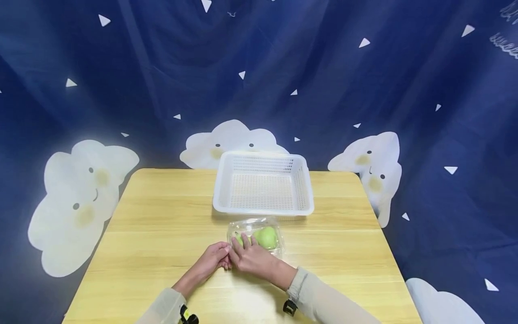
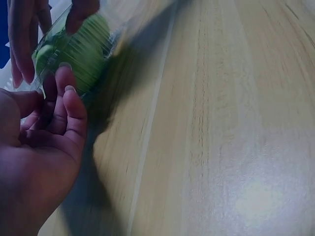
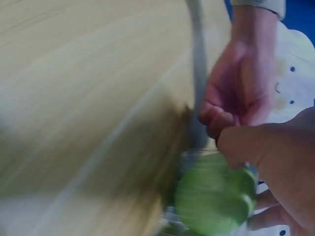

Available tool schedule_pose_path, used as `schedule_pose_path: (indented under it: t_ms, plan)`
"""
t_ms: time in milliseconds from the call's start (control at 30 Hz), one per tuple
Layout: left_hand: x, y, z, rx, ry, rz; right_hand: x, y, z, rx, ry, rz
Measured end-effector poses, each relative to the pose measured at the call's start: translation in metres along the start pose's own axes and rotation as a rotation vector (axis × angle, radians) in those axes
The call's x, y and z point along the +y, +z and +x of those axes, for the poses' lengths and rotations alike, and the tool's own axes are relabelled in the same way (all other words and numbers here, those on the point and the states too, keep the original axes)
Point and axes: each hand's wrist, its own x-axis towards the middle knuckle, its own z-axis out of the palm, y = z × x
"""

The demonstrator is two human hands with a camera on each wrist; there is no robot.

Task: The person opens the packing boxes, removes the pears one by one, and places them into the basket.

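Observation:
A clear plastic clamshell box (image 1: 259, 221) holding green, pear-like fruits (image 1: 268, 237) lies on the table just in front of the white basket. At its near left corner my left hand (image 1: 213, 257) pinches the edge between thumb and curled fingers. My right hand (image 1: 256, 260) rests over the lid with its fingers spread forward, hiding part of the fruit. The left wrist view shows the fruit (image 2: 83, 56) blurred through the plastic, beside the curled left fingers. In the right wrist view, the right thumb meets the left fingertips above the fruit (image 3: 211, 196).
A white perforated plastic basket (image 1: 263, 211) stands at the back middle of the wooden table (image 1: 162, 216). Behind the table hangs a dark blue curtain (image 1: 259, 54) printed with clouds and white triangles.

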Motion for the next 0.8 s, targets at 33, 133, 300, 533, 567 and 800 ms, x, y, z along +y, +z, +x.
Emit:
schedule_pose_path:
  t_ms: [33, 133, 300, 533, 567, 800]
  plan:
    - [0.0, 0.0, 0.0, 0.002, 0.002, 0.002, -0.002, 0.001, 0.0, 0.005, -0.003, -0.026]
    - [0.0, 0.0, 0.0, 0.004, 0.002, -0.001, -0.006, 0.003, -0.001, 0.02, -0.008, -0.104]
    - [-0.001, -0.001, -0.001, -0.002, -0.005, -0.034, -0.006, 0.004, -0.002, -0.006, -0.023, -0.12]
    - [-0.001, 0.0, -0.009, -0.077, -0.031, -0.085, 0.0, 0.001, -0.006, 0.001, -0.033, -0.068]
    - [-0.001, 0.0, -0.01, -0.091, -0.033, -0.084, 0.001, 0.001, -0.006, -0.001, -0.029, -0.063]
    - [0.0, 0.004, -0.018, -0.121, -0.039, -0.098, 0.0, 0.006, -0.008, 0.02, -0.008, -0.042]
